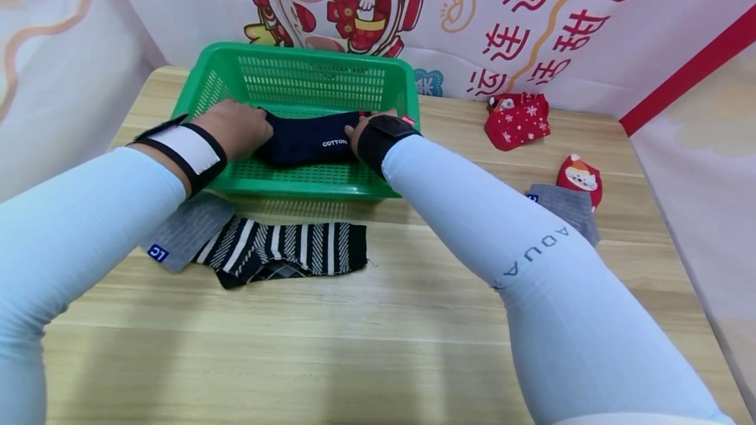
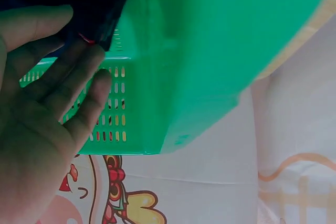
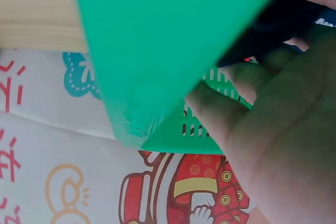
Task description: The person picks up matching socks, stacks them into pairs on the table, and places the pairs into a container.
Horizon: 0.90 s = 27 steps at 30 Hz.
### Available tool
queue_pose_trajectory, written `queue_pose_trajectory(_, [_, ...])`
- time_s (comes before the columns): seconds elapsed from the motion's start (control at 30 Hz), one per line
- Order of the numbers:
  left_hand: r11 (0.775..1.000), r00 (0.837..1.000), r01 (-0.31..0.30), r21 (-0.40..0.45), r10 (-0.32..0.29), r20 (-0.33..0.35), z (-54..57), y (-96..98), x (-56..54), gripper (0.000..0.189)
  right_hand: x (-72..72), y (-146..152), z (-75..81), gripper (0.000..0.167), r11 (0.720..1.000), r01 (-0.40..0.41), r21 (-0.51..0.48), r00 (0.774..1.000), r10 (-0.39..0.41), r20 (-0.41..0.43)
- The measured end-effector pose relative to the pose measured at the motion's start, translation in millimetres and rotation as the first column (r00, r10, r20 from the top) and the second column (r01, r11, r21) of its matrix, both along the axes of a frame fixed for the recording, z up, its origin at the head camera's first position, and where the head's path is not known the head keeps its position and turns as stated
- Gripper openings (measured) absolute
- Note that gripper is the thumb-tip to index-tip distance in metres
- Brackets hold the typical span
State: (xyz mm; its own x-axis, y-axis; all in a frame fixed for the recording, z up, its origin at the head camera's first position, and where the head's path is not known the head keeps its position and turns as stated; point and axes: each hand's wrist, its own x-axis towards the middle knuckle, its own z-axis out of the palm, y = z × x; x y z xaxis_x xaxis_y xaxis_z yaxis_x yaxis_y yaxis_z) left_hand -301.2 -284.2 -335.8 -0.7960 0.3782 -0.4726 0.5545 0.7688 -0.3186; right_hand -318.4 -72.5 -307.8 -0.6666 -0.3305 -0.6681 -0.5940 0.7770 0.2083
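Note:
A navy sock (image 1: 307, 140) with white "COTTON" lettering is stretched sideways inside the green plastic basket (image 1: 295, 189). My left hand (image 1: 236, 128) grips its left end near the basket's left side. At the opposite end, by the right wall, my right hand (image 1: 363, 131) holds the sock between thumb and fingers. In the left wrist view, the thumb and fingers lie around the dark fabric (image 2: 100, 11), where a small red mark shows. The right wrist view has the sock (image 3: 262, 32) partly hidden behind the basket wall and the hand.
Before the basket lie a striped black-and-white sock (image 1: 307, 248) and a grey sock (image 1: 191, 228), partly under the left forearm. To the right are a red snowflake sock (image 1: 520, 123), a red sock with an animal face (image 1: 581, 179) and another grey sock (image 1: 564, 205). A printed cloth (image 1: 461, 51) hangs behind.

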Motion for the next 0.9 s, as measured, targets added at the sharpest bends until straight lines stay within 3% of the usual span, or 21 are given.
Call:
queue_pose_trajectory(0.17, [0.998,0.997,-0.053,-0.043,0.055,0.045,4.9,5.8,4.8,0.024,1.1,-1.0,-2.9,0.057,1.000,0.030,0.004,1.000,-0.030,0.007])
queue_pose_trajectory(0.3, [0.996,0.995,-0.080,-0.041,0.082,0.058,5.4,5.0,6.5,0.033,0.5,2.9,-2.6,0.058,1.000,-0.006,-0.008,1.000,0.006,0.005])
queue_pose_trajectory(0.47, [0.991,0.990,-0.125,0.051,0.120,0.076,7.2,0.4,4.2,0.033,-3.1,15.8,2.1,0.062,0.992,-0.103,-0.069,0.994,0.101,-0.030])
queue_pose_trajectory(0.6, [0.968,0.978,-0.191,0.162,0.173,0.119,15.3,-2.9,3.9,0.039,-5.6,26.6,12.8,0.062,0.965,-0.142,-0.220,0.989,0.133,-0.058])
queue_pose_trajectory(0.67, [0.955,0.974,-0.211,0.208,0.188,0.125,23.1,-3.3,3.7,0.044,-5.4,35.3,22.2,0.062,0.934,-0.144,-0.326,0.989,0.130,-0.065])
queue_pose_trajectory(0.73, [0.941,0.974,-0.220,0.256,0.195,0.118,34.3,-1.4,4.2,0.050,-2.7,49.3,32.5,0.060,0.882,-0.161,-0.444,0.986,0.129,-0.102])
queue_pose_trajectory(0.83, [0.911,0.978,-0.206,0.358,0.198,0.058,51.3,3.3,13.6,0.052,7.1,80.1,46.1,0.054,0.770,-0.177,-0.613,0.979,0.073,-0.192])
queue_pose_trajectory(0.9, [0.872,0.978,-0.186,0.452,0.209,-0.001,60.7,8.3,26.9,0.052,15.3,105.3,51.1,0.047,0.688,-0.202,-0.697,0.963,0.008,-0.270])
